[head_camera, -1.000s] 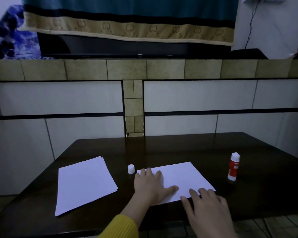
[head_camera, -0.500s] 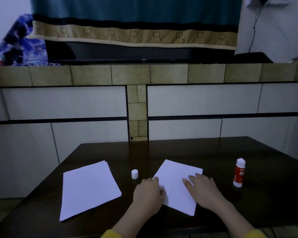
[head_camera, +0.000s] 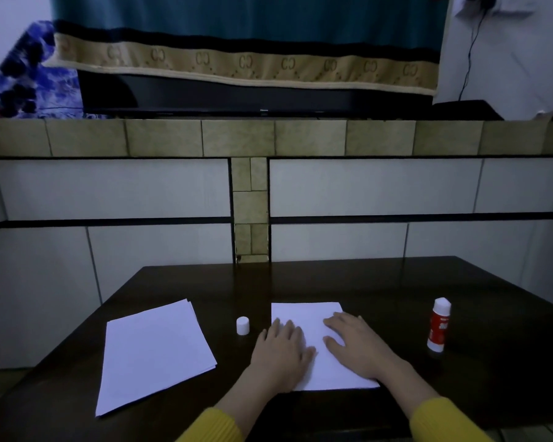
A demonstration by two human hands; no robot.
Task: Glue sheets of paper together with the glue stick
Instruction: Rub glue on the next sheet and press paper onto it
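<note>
A dim room with a pale panelled wall banded in tan tiles stands behind a dark wooden tabletop (head_camera: 348,282). On its near middle lies a white sheet of paper (head_camera: 307,314), squared to the front edge. The left hand (head_camera: 281,352) lies flat on the sheet's left side, fingers (head_camera: 289,328) straight and slightly spread, thumb out to the right. The right hand (head_camera: 358,346) lies flat on the sheet's right side, fingers straight and pointing left, close together. Both press the paper and grip nothing. Both arms wear yellow sleeves (head_camera: 444,422). Just left of the sheet stands a small white cap (head_camera: 242,326), apart from the paper. Further left lies a stack of white sheets (head_camera: 154,352), turned at an angle. Well to the right of the sheet, the glue stick (head_camera: 439,324) stands upright, uncapped, with a red label. Above the tiled ledge hangs a teal cloth with a tan patterned border (head_camera: 246,62).
</note>
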